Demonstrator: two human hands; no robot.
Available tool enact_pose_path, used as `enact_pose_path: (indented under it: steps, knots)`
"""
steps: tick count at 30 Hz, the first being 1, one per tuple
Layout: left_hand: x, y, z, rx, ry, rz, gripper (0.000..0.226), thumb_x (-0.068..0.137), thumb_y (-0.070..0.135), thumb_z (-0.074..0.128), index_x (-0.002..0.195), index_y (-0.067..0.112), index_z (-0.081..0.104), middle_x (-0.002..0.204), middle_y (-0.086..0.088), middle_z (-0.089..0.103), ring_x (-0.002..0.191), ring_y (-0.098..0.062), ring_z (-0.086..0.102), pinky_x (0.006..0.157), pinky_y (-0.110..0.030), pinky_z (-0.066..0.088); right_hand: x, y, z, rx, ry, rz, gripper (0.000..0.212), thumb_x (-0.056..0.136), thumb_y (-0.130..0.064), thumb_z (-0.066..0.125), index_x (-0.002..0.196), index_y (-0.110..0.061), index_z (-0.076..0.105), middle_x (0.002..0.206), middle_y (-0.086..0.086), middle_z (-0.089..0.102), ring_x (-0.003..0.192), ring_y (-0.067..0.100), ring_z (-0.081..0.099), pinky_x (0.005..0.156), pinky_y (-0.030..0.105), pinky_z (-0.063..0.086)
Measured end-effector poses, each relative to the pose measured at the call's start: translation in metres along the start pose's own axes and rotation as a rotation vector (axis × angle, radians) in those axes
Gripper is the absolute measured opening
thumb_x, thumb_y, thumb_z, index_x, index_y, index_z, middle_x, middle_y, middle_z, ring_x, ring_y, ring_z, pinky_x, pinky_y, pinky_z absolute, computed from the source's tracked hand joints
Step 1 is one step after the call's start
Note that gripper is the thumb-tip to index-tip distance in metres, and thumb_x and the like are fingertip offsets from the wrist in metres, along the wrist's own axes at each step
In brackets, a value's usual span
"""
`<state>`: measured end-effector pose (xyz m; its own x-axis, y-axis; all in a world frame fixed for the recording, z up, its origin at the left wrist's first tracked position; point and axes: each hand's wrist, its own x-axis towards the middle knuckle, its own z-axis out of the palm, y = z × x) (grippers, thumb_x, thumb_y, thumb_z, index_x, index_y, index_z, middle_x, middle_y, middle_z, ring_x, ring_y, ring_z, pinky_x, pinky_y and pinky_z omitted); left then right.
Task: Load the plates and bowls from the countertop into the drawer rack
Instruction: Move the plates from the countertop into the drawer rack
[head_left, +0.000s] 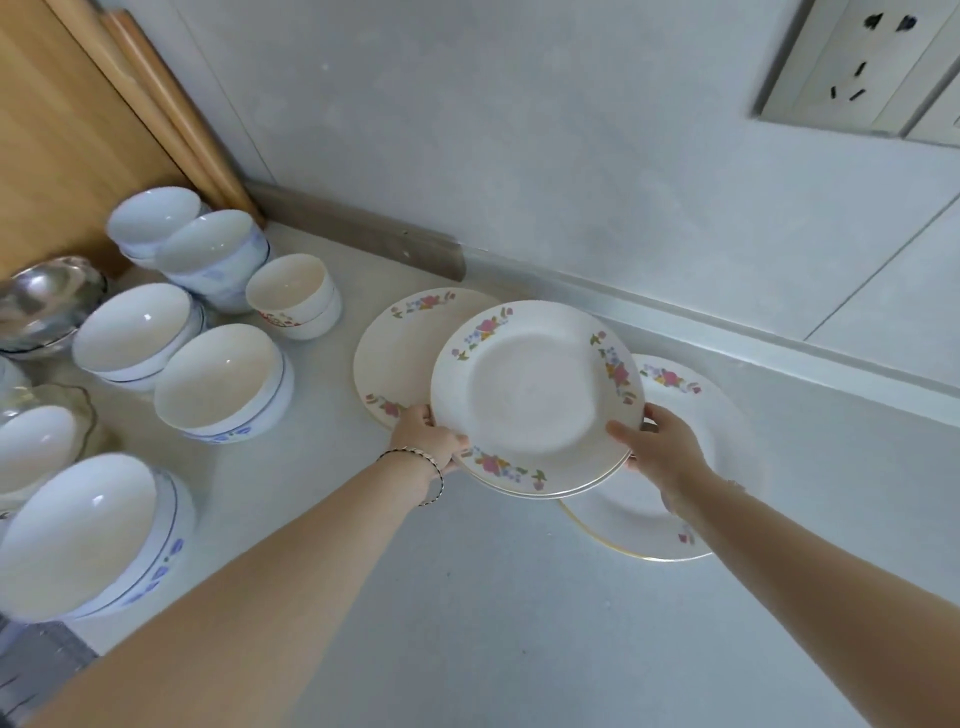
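Observation:
A small stack of white plates with pink flower rims (535, 395) is lifted above the pale countertop (467, 597). My left hand (428, 436) grips its left edge and my right hand (657, 447) grips its right edge, thumb on the rim. Another flowered plate (400, 353) lies flat behind it on the left. A third flowered plate (670, 519) lies under my right wrist. Several white bowls stand to the left, among them a blue-patterned bowl (221, 384), a cream cup-shaped bowl (293, 296) and a stack of bowls (91, 540) at the near left. The drawer rack is out of view.
A steel bowl (44, 301) and a glass dish (62, 400) sit at the far left. Wooden boards (78, 130) lean in the corner. The grey wall (519, 156) carries a power socket (852, 62) at the upper right.

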<state>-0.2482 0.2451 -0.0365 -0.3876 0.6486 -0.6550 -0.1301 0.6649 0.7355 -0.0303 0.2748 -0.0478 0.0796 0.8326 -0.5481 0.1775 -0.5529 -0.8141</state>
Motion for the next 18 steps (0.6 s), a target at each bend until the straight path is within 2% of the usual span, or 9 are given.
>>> enact_pose_path:
  steps: [2, 5, 8, 11, 13, 15, 17, 18]
  knots:
    - [-0.014, -0.005, -0.013, -0.045, -0.015, 0.005, 0.039, 0.080, -0.017, 0.055, 0.109, 0.008, 0.048, 0.117, -0.012, 0.054, 0.098, -0.029, 0.055, 0.084, -0.042, 0.052, -0.017, -0.002, 0.000, -0.006, -0.019, -0.045, 0.033, 0.086, -0.002, 0.059, 0.118, -0.007, 0.056, 0.085, 0.004, 0.064, 0.090, 0.025, 0.058, 0.086, 0.037, 0.050]
    - [-0.039, -0.017, -0.045, -0.060, -0.054, 0.009, 0.036, 0.079, -0.015, 0.059, 0.101, 0.009, 0.046, 0.116, -0.012, 0.052, 0.100, -0.031, 0.058, 0.081, -0.039, 0.053, -0.050, -0.003, 0.008, -0.045, -0.040, -0.107, 0.036, 0.086, -0.003, 0.061, 0.121, -0.006, 0.056, 0.095, 0.010, 0.065, 0.090, 0.026, 0.059, 0.088, 0.039, 0.050]
    - [-0.066, -0.035, -0.087, -0.009, -0.068, 0.044, 0.034, 0.075, -0.011, 0.065, 0.085, 0.016, 0.047, 0.115, -0.013, 0.055, 0.104, -0.033, 0.061, 0.078, -0.038, 0.054, -0.094, 0.001, 0.025, -0.071, -0.078, -0.144, 0.034, 0.086, -0.003, 0.061, 0.119, -0.007, 0.057, 0.094, 0.009, 0.066, 0.087, 0.025, 0.059, 0.087, 0.038, 0.049]
    - [-0.097, -0.062, -0.137, -0.019, -0.060, 0.066, 0.034, 0.074, -0.010, 0.067, 0.088, 0.014, 0.047, 0.104, -0.010, 0.057, 0.100, -0.032, 0.062, 0.077, -0.037, 0.055, -0.143, 0.010, 0.053, -0.088, -0.122, -0.150, 0.035, 0.086, -0.002, 0.061, 0.120, -0.006, 0.057, 0.093, 0.007, 0.067, 0.088, 0.025, 0.060, 0.093, 0.043, 0.049]
    - [-0.119, -0.085, -0.179, -0.029, -0.045, 0.070, 0.034, 0.075, -0.011, 0.066, 0.094, 0.009, 0.046, 0.097, -0.008, 0.058, 0.093, -0.031, 0.062, 0.076, -0.037, 0.055, -0.182, 0.021, 0.081, -0.104, -0.165, -0.159, 0.035, 0.086, -0.002, 0.061, 0.120, -0.007, 0.058, 0.091, 0.005, 0.067, 0.083, 0.023, 0.061, 0.085, 0.038, 0.052]
    - [-0.138, -0.109, -0.226, -0.025, -0.064, 0.081, 0.032, 0.076, -0.012, 0.066, 0.087, 0.011, 0.047, 0.104, -0.015, 0.058, 0.089, -0.030, 0.062, 0.073, -0.039, 0.056, -0.225, 0.035, 0.112, -0.116, -0.178, -0.170, 0.035, 0.086, -0.003, 0.062, 0.120, -0.009, 0.058, 0.091, 0.006, 0.068, 0.078, 0.018, 0.061, 0.072, 0.027, 0.051]
    - [-0.155, -0.135, -0.276, -0.033, -0.096, 0.085, 0.032, 0.076, -0.013, 0.065, 0.085, 0.011, 0.046, 0.111, -0.019, 0.057, 0.089, -0.029, 0.062, 0.073, -0.041, 0.057, -0.269, 0.054, 0.143, -0.114, -0.181, -0.172, 0.036, 0.086, -0.003, 0.062, 0.121, -0.009, 0.058, 0.093, 0.009, 0.069, 0.079, 0.019, 0.062, 0.067, 0.023, 0.050]
    - [-0.162, -0.147, -0.301, -0.031, -0.113, 0.087, 0.031, 0.076, -0.014, 0.064, 0.089, 0.008, 0.048, 0.114, -0.019, 0.056, 0.094, -0.030, 0.061, 0.077, -0.045, 0.057, -0.292, 0.065, 0.160, -0.109, -0.181, -0.165, 0.035, 0.086, -0.003, 0.062, 0.121, -0.009, 0.058, 0.093, 0.010, 0.069, 0.079, 0.020, 0.063, 0.067, 0.023, 0.050]
